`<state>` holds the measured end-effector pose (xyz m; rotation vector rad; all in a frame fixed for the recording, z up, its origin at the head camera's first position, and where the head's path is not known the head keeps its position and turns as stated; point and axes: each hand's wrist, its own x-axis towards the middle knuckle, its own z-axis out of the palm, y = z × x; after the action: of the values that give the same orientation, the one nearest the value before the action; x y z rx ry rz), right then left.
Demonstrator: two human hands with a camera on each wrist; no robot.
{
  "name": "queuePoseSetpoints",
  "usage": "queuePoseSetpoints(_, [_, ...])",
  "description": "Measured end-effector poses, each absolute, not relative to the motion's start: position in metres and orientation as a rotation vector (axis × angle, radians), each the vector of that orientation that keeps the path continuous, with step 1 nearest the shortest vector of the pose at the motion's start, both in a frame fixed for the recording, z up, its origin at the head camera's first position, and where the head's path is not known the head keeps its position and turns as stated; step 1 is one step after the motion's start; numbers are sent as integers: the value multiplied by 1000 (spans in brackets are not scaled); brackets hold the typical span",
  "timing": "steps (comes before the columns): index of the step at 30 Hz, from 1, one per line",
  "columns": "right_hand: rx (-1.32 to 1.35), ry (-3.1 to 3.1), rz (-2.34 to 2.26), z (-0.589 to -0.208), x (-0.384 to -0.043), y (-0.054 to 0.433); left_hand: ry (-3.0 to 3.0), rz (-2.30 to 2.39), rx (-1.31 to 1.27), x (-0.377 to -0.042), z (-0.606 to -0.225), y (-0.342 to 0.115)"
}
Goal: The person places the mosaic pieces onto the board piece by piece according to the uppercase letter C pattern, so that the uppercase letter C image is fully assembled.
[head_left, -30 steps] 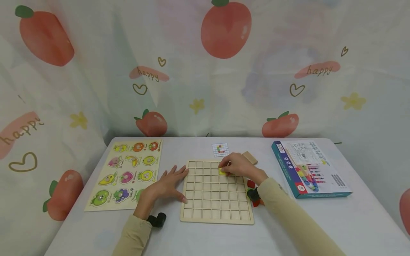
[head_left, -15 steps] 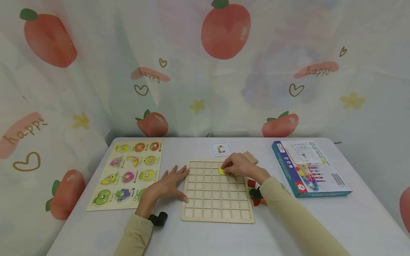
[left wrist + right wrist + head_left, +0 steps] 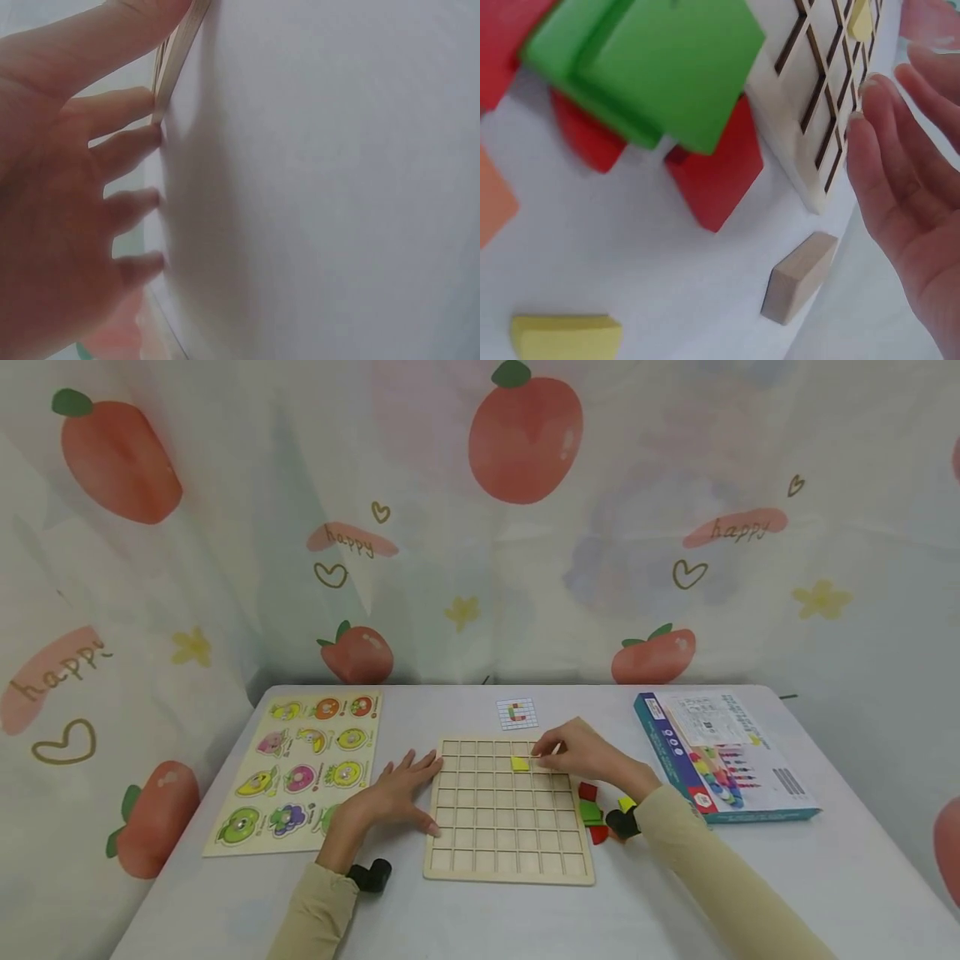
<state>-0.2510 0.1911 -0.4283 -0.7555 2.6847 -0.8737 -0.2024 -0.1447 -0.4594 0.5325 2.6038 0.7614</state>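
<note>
A wooden grid board lies flat on the table. One yellow square tile sits in a cell of its second row, seen also in the right wrist view as a small yellow tile. My right hand hovers just right of that tile over the board's upper right, fingers slightly bent and nothing between them. Along the board's left edge my left hand rests with spread fingers, its thumb on the frame. In the left wrist view that hand's fingertips touch down beside the board's edge.
Green blocks, red blocks and a yellow block lie right of the board. A plain wooden block is near its corner. Behind stands a pattern card; a fruit puzzle lies left, a flat box right.
My right hand has let go of the yellow tile and moved slightly right, leaving it in its cell. More of the colored blocks now show. My left hand has stayed in place.
</note>
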Motion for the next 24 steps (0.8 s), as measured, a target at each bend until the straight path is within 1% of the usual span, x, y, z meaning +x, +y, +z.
queuePoseSetpoints(7, [-673, 2677, -799, -430, -256, 178, 2606, 771, 524, -203, -460, -146])
queuePoseSetpoints(16, [-758, 2643, -749, -434, -259, 160, 2590, 787, 536, -203, -460, -142])
queuePoseSetpoints(24, [-718, 2679, -716, -436, -261, 155, 2604, 781, 516, -204, -465, -146])
